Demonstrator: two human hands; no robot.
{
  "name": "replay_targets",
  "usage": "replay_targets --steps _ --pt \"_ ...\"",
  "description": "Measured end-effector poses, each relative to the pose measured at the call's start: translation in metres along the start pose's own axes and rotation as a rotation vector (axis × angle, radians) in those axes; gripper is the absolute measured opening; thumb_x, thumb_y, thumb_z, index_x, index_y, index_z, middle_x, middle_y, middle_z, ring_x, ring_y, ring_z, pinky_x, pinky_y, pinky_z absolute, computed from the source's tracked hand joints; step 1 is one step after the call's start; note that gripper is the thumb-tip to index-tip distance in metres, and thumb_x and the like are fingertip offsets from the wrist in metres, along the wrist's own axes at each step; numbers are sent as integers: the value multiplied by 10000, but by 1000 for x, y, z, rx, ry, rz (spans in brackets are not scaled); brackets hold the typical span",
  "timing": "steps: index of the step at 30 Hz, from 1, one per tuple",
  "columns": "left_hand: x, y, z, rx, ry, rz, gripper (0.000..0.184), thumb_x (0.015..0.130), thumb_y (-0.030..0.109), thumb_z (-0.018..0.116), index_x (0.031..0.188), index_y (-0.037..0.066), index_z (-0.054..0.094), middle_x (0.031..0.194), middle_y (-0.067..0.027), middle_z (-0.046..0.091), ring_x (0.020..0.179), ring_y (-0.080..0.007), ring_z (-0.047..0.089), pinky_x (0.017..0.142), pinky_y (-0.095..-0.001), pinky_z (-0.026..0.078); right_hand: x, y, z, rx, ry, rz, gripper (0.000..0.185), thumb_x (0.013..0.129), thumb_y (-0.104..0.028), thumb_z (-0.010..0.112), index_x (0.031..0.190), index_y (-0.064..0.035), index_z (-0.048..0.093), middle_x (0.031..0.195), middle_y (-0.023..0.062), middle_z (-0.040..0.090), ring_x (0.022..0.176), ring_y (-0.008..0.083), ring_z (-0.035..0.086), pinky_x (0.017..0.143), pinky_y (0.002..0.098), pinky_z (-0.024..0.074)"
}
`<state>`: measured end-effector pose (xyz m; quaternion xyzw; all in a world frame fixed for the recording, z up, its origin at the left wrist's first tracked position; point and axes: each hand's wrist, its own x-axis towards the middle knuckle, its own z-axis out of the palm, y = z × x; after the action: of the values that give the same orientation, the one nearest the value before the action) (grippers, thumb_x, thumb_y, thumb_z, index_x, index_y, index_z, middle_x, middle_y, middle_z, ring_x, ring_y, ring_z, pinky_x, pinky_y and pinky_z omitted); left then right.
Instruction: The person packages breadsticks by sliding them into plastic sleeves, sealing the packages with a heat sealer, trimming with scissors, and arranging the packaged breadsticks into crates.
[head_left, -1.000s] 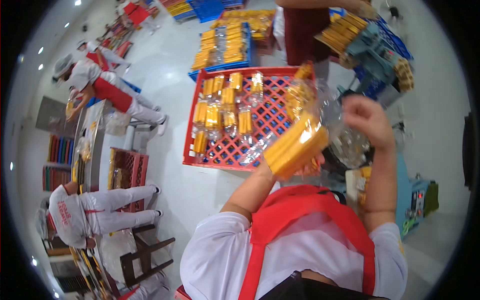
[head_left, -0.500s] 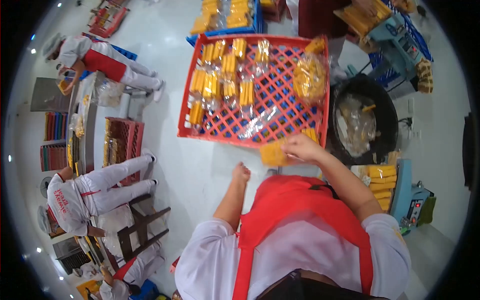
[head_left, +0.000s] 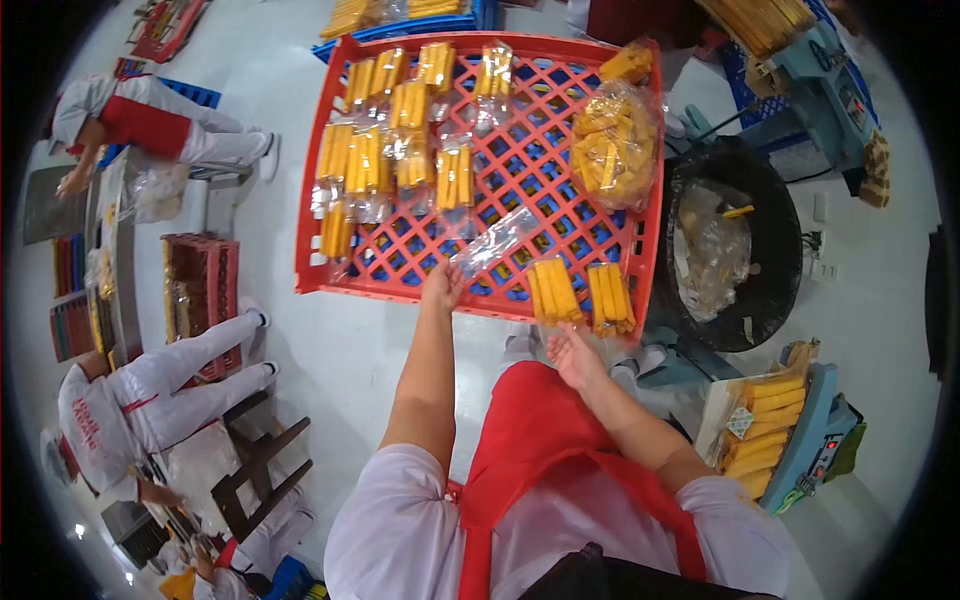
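Where the left hand (head_left: 443, 287) is reaching: its fingertips are meeting the near-left end of a clear wrapper (head_left: 495, 242) — whether they are pinching it, I cannot tell.
Right hand (head_left: 573, 355): it is holding its fingers loosely spread, their tips coming close to a yellow stick bundle (head_left: 554, 290); contact is staying unclear.
Wrapper: it is stretching slantwise over the lattice of the red crate (head_left: 375, 298), near the middle of its near edge.
Bundles: the yellow stick bundle is lying at the near edge, right of the middle, and a second bundle (head_left: 609, 297) is lying just beside it, by the near-right corner.
Left half: wrapped packs (head_left: 368, 165) of yellow sticks are lying grouped between the far edge and the left edge.
Right edge: a large clear bag (head_left: 612, 150) of yellow pieces is leaning along it.
Beyond the crate: a black bin (head_left: 778, 275) is standing to the right — plastic is filling it — and a person (head_left: 150, 120) is standing at the far left.
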<state>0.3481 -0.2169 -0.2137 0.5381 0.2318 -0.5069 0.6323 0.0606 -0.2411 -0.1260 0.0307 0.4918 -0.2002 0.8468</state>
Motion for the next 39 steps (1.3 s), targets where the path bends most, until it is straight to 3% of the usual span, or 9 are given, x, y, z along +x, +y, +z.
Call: replay_targets --steps 6,10,15,19,24,29,31,35,39 --pt "64 -9 54 -8 213 -148 413 812 380 518 1073 67 447 1030 -20 449 879 -149 444 709 -344 440 -11 -2 -11 40 16 62 262 848 -314 480 982 -90 498 764 80 558 682 179 537 634 304 440" --pt "46 20 70 8 101 178 357 819 321 513 1100 115 436 1092 -36 421 947 -161 425 635 -381 448 -23 -8 -3 -65 -69 254 277 849 -334 471 958 -82 508 802 72 560 720 169 539 637 300 447" --pt "-14 91 77 788 36 894 115 760 118 542 782 16 589 623 -18 551 585 -113 510 547 -249 423 -57 -29 16 -468 -185 359 245 839 -307 497 925 -78 514 794 55 562 697 155 547 606 293 458" --pt "-174 143 113 1232 -355 623 98 745 102 568 761 9 596 685 -21 571 628 -84 497 575 -248 422 -83 -74 51 -579 -271 163 198 827 -273 524 911 -94 513 771 44 562 670 142 553 593 293 460" --pt "-338 179 170 1379 -859 600 93 751 121 591 759 28 598 719 -26 561 675 -100 505 618 -243 413 -129 -131 111 -657 -117 -154 432 846 -393 446 1181 -125 396 1015 120 546 816 240 555 730 371 451" --pt "-425 181 233 1561 -1350 1090 65 736 112 591 754 50 602 757 -59 547 766 -178 520 684 -292 406 -154 -149 111 -458 -949 150 555 790 -521 454 1188 -139 398 1192 133 441 1118 282 415 871 482 368" --pt "-439 170 255 1417 -1397 1533 55 720 102 598 760 65 609 813 -64 544 865 -221 498 778 -343 372 -187 -137 114 -502 -981 34 547 772 -500 501 1171 -137 413 1250 131 401 1173 313 359 911 516 320" --pt "-454 143 287 1273 -1289 1680 38 712 68 603 749 59 605 943 -67 522 1025 -227 422 878 -347 315 -224 -124 117 -375 -1223 -50 749 717 -476 584 1291 -99 284 1283 114 361 1182 270 355 966 471 277" --pt "-469 113 302 1036 -1120 1834 87 695 77 621 782 80 621 1008 -71 505 1087 -279 367 924 -386 265 -270 -119 134 -247 -1261 -141 708 731 -432 587 1285 -102 295 1297 115 338 1187 271 345 962 503 268"
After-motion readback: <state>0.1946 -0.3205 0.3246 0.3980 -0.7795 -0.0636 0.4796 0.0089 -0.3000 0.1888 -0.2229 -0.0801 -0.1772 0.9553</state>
